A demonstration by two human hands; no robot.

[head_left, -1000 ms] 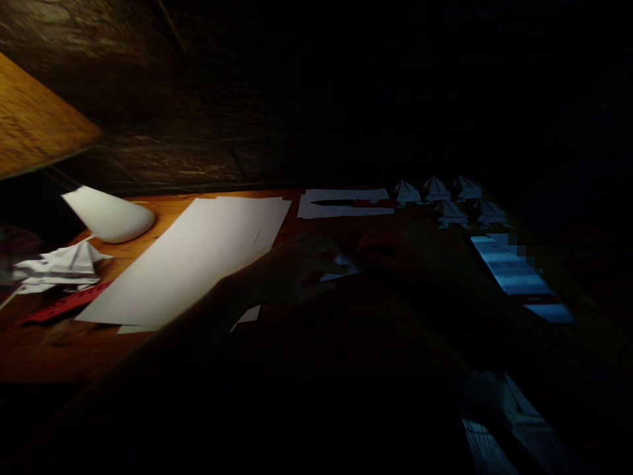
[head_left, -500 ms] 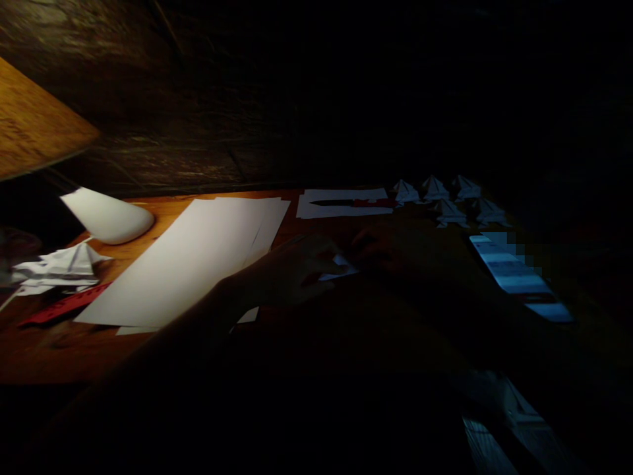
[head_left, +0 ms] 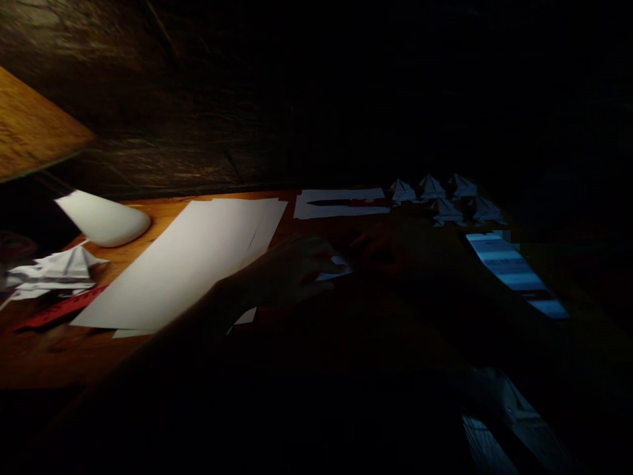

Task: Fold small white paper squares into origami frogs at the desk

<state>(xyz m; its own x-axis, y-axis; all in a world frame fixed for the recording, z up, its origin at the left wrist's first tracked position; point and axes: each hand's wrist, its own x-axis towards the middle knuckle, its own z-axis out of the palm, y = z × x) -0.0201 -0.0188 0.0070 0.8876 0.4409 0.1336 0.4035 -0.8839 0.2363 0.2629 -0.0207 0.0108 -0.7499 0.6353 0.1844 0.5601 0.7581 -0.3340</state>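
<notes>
In the dim middle of the table, my left hand (head_left: 299,267) is closed with its fingertips on a small folded piece of white paper (head_left: 336,268). My right hand (head_left: 378,247) is close by on the paper's right side, mostly lost in shadow, and its fingers are too dark to read clearly. To the left of my left hand lie large white paper sheets (head_left: 182,264), partly under my forearm. Beyond the hands, a knife (head_left: 363,202) with a dark blade and red handle rests on smaller white sheets (head_left: 346,193).
Several folded paper figures (head_left: 429,189) stand at the back right. A lit phone (head_left: 514,270) lies on the right. At the left are a lamp with a white base (head_left: 106,220) and wooden-looking shade (head_left: 34,128), crumpled folded paper (head_left: 62,270) and a red ruler-like strip (head_left: 62,309).
The view has shifted very slightly, so everything sits a little further left. Both hands stay at the small folded paper, with hardly any visible movement.
</notes>
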